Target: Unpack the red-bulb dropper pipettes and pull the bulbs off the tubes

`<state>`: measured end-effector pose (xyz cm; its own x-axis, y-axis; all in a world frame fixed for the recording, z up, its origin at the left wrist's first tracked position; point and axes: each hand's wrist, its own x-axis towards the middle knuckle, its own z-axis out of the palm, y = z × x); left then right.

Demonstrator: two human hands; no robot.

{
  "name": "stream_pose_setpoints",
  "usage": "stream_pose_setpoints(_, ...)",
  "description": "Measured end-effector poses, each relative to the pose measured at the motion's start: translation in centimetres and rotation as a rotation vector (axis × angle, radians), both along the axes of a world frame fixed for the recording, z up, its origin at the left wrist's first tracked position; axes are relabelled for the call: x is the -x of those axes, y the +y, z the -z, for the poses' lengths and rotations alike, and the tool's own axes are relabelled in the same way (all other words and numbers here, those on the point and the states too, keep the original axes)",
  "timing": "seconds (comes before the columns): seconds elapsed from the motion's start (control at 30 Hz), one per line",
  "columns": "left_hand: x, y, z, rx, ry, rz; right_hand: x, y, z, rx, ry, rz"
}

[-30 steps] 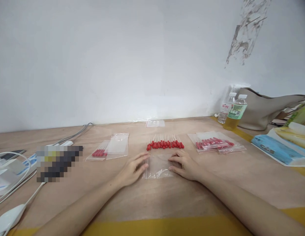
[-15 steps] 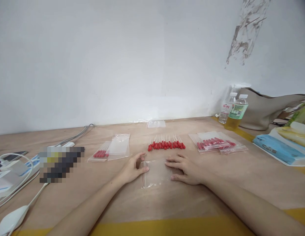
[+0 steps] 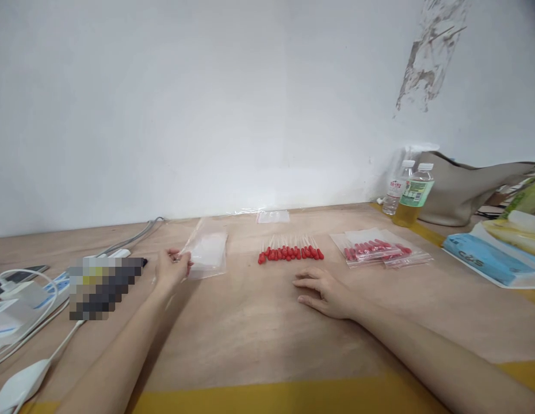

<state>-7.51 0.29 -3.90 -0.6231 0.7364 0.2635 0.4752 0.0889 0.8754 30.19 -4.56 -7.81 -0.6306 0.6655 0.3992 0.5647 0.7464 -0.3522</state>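
My left hand (image 3: 172,269) is pinched on a clear plastic zip bag (image 3: 197,234), raised at the left of the table. Just right of it lies a stack of flat clear bags (image 3: 211,253). The small bag of red-tipped sticks there is hidden behind my left hand. My right hand (image 3: 328,293) rests on the table with its fingers stretched out, holding nothing. Beyond it is a row of loose red-tipped sticks (image 3: 291,252), heads toward me. To the right, filled bags of red-tipped sticks (image 3: 373,250) overlap in a pile.
Two bottles (image 3: 414,195) and a grey bag (image 3: 453,195) stand at the back right, with a blue tissue pack (image 3: 487,259) before them. A power strip (image 3: 56,287) with cables lies at the left. Another small clear bag (image 3: 273,217) lies by the wall.
My left hand has carried the clear zip bag from the middle of the table to the left, over the other bags. My right hand has barely moved and no longer touches the bag.
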Motion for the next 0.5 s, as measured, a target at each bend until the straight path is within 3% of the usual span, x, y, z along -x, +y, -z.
stream_pose_setpoints(0.17,1.6,0.6,0.8,0.355,0.467,-0.092,0.0,-0.1,-0.1,0.014,-0.007,0.004)
stream_pose_setpoints(0.27,1.9,0.0,0.2,0.385,0.628,-0.244,-0.1,-0.1,0.0,0.004,-0.001,0.007)
stream_pose_setpoints(0.37,3.4,-0.4,-0.7,0.472,0.576,-0.298,-0.1,-0.1,0.0,0.0,0.003,0.008)
stream_pose_setpoints(0.5,6.3,-0.1,-0.9,0.6,0.355,-0.048,-0.1,0.0,0.1,0.001,0.011,0.006)
